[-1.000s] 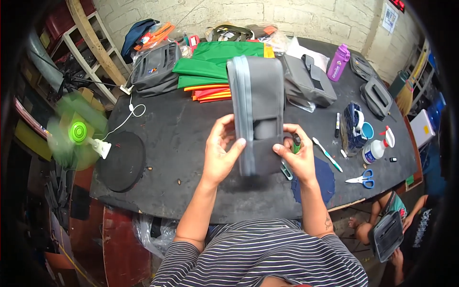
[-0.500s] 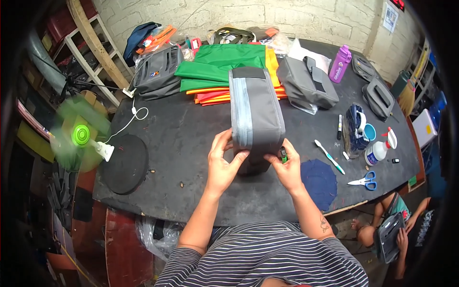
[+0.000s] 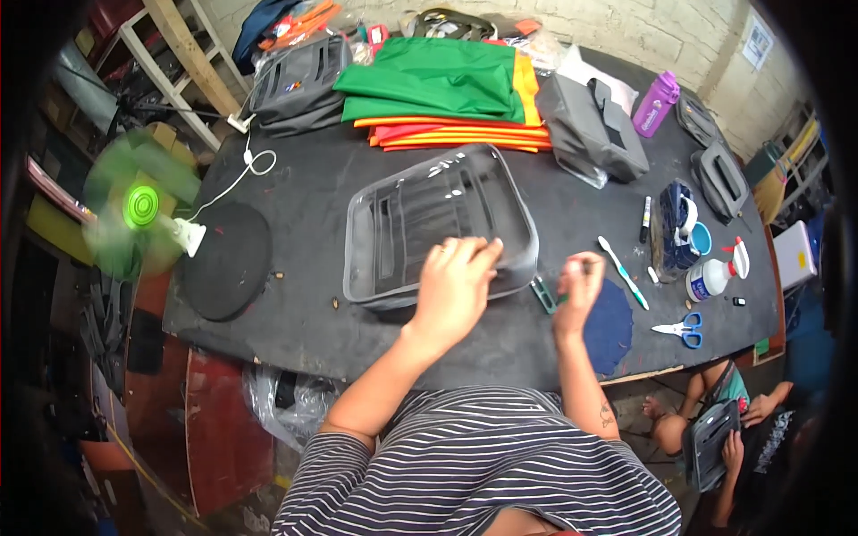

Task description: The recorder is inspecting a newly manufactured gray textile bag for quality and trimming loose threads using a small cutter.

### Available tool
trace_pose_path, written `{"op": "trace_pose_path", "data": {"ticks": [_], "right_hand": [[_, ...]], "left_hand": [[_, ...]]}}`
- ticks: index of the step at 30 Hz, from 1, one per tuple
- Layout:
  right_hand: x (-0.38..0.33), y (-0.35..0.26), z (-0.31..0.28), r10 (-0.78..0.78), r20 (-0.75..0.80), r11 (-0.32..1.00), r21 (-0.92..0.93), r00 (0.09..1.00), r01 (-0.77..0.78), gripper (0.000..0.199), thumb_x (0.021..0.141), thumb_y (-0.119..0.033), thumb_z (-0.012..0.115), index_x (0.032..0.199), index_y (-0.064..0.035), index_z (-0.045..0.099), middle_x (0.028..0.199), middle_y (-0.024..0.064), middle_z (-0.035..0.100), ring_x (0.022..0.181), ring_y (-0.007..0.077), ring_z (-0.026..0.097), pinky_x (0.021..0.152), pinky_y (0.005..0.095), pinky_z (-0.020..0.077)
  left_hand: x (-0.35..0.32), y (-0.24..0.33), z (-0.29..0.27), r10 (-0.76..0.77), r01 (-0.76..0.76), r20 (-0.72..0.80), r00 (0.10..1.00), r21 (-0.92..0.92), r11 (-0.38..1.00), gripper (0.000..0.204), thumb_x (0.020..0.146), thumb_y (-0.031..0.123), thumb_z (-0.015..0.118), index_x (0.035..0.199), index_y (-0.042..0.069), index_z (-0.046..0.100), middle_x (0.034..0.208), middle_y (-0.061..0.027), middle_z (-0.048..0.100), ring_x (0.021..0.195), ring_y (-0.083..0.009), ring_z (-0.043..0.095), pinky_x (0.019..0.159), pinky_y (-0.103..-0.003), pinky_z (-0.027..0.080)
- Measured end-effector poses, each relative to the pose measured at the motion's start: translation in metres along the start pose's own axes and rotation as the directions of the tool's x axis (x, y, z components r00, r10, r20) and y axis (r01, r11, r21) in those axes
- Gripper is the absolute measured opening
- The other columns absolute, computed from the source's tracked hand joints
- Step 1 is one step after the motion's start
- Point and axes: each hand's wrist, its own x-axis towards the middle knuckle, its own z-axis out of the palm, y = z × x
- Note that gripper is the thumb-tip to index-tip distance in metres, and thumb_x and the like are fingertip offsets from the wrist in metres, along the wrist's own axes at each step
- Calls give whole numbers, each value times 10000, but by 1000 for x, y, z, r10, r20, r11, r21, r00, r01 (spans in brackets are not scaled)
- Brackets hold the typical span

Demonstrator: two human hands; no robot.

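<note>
A grey zippered bag (image 3: 402, 223) lies at an angle on the dark table, its shiny see-through panel facing up. My left hand (image 3: 458, 281) is over its near right part, the fingers extended and bent down onto the panel, with no object visible in them. Just right of the bag, my right hand (image 3: 579, 290) is raised with its fingers curled, partly smeared by motion. A small green tool that looks like thread snips (image 3: 542, 295) projects from that hand toward the bag.
Right of my hand lie a navy cloth (image 3: 609, 330), toothbrush (image 3: 624, 273), marker (image 3: 645, 220), blue-handled scissors (image 3: 684, 330) and spray bottle (image 3: 710, 279). Folded green cloth (image 3: 438, 80) and more grey bags (image 3: 594, 125) are behind. A spinning fan (image 3: 141, 205) stands left; another person (image 3: 728, 424) sits lower right.
The bag has gone from standing upright between both hands to lying flat, panel up. My right hand has left it and moved right with the green tool; my left hand has moved onto the panel.
</note>
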Motion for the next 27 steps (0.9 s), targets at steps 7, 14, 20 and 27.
{"op": "trace_pose_path", "data": {"ticks": [7,14,20,27], "right_hand": [[36,-10,-24,131,-64,987,98,989,-125,191,949,-256,526,912,-68,534,711,0,502,526,53,402,488,207,327],[44,-7,-19,249,184,944,-266,951,-196,180,903,-248,598,917,-68,589,724,-47,526,539,8,368,469,190,279],[40,-6,14,430,366,856,-456,825,-244,296,861,-272,648,1009,-16,626,773,-52,554,606,14,407,536,196,323],[46,-6,7,315,470,931,-324,824,-171,195,852,-55,570,1018,35,615,841,-17,601,765,47,511,705,205,420]], "left_hand": [[-35,-9,0,91,69,432,897,-341,938,523,817,256,673,1296,103,531,1310,-126,533,1255,-284,463,1078,-455,302],[-40,-86,-56,-601,382,-202,774,-608,696,188,913,116,602,1060,14,660,957,-61,672,906,-115,621,850,-263,473],[-66,-144,-45,-768,737,221,601,-526,425,427,896,198,626,1246,-31,537,1102,-112,632,981,-146,572,875,-279,431],[-58,-119,-47,-593,461,122,796,-756,464,470,873,51,607,1315,-31,471,1203,-87,593,1099,-151,545,977,-286,387]]}}
